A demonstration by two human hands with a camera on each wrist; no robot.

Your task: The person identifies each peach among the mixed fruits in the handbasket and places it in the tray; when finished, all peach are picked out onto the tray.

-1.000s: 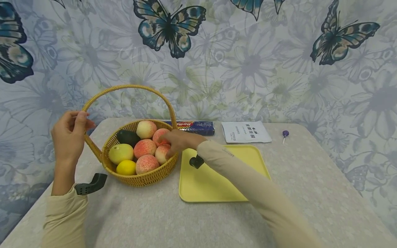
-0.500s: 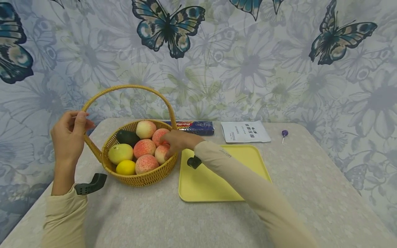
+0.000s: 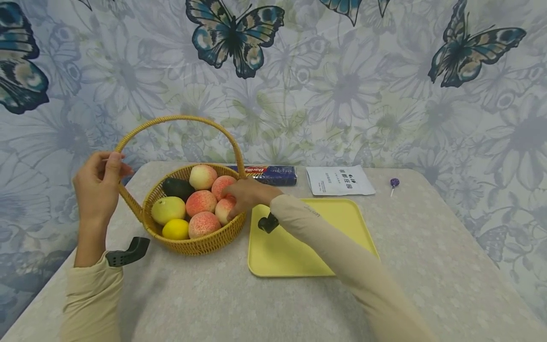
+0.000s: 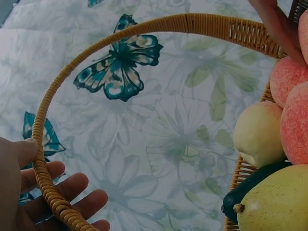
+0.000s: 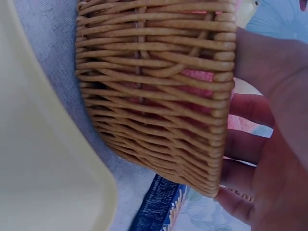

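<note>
On the left of the table stands a yellow wicker basket (image 3: 192,246) holding several peaches (image 3: 201,203), a dark green avocado-like fruit (image 3: 178,188), a yellow-green round fruit (image 3: 168,210) and a lemon (image 3: 175,229). My left hand (image 3: 97,187) holds the left side of the basket's handle (image 4: 42,103), thumb on one side and fingers behind. Over the right rim reaches my right hand (image 3: 252,194), its thumb and fingers about the rightmost peach (image 3: 224,210). In the right wrist view, the basket wall (image 5: 159,86) partly hides the fingertips and fruit.
A yellow tray (image 3: 290,259) lies right of the basket, under my right forearm. Behind them are a blue Barilla box (image 3: 278,175) and a white printed packet (image 3: 339,181). A purple lollipop (image 3: 394,182) lies farther right. A butterfly-patterned backdrop (image 3: 342,95) rises behind the table.
</note>
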